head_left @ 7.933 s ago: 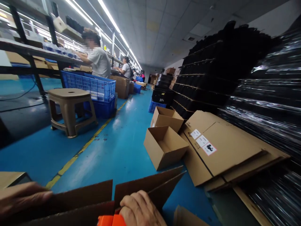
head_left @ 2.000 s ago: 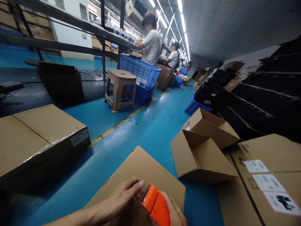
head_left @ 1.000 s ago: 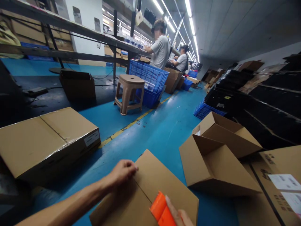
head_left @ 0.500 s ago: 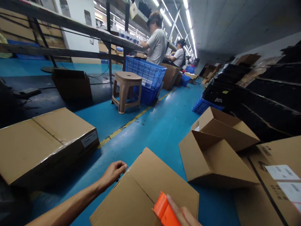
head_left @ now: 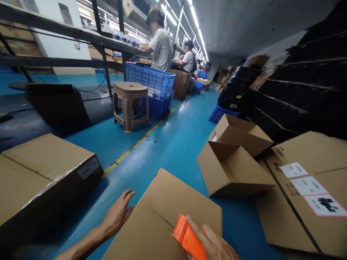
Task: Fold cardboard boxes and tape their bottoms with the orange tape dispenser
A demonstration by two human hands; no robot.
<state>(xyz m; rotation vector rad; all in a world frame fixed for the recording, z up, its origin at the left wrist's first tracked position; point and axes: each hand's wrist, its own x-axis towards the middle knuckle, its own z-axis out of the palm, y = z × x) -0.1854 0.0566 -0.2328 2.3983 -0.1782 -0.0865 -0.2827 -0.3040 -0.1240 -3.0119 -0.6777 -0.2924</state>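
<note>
A closed cardboard box lies in front of me on the blue floor, its flaps meeting in a seam. My right hand grips an orange tape dispenser that rests on the box top near the seam. My left hand is flat against the box's left edge, fingers spread, holding nothing.
A sealed wide carton lies to the left, open small boxes and flattened labelled cartons to the right. A tan stool, blue crates and black stacked trays line the aisle. Other people work at a bench.
My left hand slid off the box top to its left edge and opened its fingers. The dispenser stayed on the box in my right hand; my view swung slightly.
</note>
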